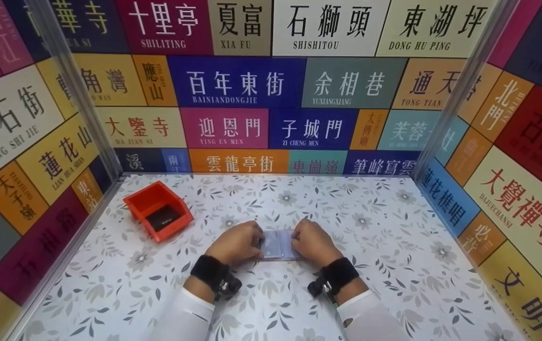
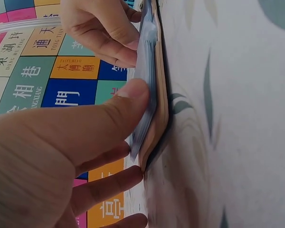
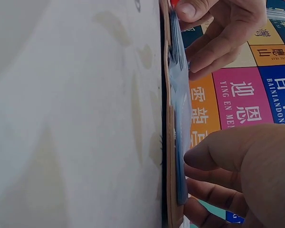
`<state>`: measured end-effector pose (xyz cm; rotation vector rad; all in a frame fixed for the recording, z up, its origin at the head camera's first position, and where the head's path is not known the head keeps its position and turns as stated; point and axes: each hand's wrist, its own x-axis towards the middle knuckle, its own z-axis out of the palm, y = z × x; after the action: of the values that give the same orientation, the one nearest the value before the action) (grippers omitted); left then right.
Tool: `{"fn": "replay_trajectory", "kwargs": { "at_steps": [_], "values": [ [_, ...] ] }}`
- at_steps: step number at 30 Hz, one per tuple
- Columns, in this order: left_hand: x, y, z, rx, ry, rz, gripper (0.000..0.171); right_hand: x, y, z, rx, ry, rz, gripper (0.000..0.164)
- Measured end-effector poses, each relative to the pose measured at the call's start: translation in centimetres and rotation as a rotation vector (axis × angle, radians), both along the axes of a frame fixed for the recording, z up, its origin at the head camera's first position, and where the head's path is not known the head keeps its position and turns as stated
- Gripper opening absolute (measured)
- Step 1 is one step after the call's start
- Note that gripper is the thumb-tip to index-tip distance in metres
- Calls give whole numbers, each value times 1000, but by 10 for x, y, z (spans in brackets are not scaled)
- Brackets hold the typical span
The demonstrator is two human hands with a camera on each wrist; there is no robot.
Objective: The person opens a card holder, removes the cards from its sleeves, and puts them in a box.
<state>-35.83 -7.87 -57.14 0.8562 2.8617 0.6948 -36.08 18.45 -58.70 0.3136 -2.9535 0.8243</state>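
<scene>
A card holder [image 1: 278, 245] lies opened out on the table, its clear plastic sleeves [image 2: 149, 90] facing up. Its cover [image 3: 170, 137] is tan inside and dark outside. My left hand [image 1: 239, 242] holds the left end, thumb on the sleeves and fingertips along the cover's edge in the left wrist view. At the right end, my right hand [image 1: 316, 240] grips the holder, with the thumb against the sleeves and the other fingers by the edge in the right wrist view. The sleeves stack in thin layers on both halves.
An orange-red plastic bin [image 1: 159, 211] stands to the left, tilted in view, with a dark flat thing [image 1: 164, 218] in it. The table [image 1: 370, 284] has a floral cover. Panels with coloured Chinese signs [image 1: 238, 80] enclose its back and sides.
</scene>
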Motion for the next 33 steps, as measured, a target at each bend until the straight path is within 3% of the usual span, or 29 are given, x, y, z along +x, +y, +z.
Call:
{"fn": "replay_trajectory", "kwargs": {
  "at_steps": [7,23,28,33],
  "values": [
    [3,0,0,37,-40,37,36,-1,1,-1,-8,0,11,16],
    [7,0,4,87,-24,32,37,1,1,1,-23,22,25,14],
    [8,2,3,62,-29,44,36,1,1,1,-29,14,15,14],
    [7,4,2,18,16,16,33,0,1,0,-21,3,8,14]
  ]
}}
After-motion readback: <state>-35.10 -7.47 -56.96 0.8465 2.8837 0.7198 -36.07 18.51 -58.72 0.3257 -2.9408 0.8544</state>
